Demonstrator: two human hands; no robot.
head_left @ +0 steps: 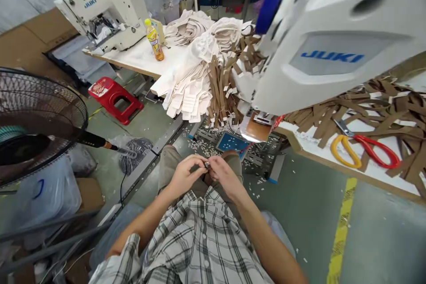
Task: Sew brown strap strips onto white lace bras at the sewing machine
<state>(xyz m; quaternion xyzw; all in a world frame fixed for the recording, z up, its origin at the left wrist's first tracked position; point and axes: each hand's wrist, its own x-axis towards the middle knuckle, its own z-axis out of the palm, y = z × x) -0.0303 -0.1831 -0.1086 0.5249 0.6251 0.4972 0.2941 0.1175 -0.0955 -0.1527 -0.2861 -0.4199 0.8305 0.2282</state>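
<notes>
Above my lap, my left hand point(187, 173) and my right hand point(225, 176) meet fingertip to fingertip. Pinched between them is a small, shiny, dark metal piece point(207, 165), which looks like a bobbin case; its details are too small to make out. Both hands are closed on it, with the fingers partly hiding it. In front of them and to the right, the head of a white sewing machine point(333, 62) reaches over the table. A blue foot pedal point(229, 143) lies on the floor beyond my hands.
Brown strips point(392, 106) and scissors point(362, 148) lie on the right table. Bundled cream fabric pieces point(189, 93) hang over the table edge ahead. A drink bottle point(154, 41) stands by another sewing machine point(106, 13). A red stool point(115, 97) and a fan point(40, 128) are at left.
</notes>
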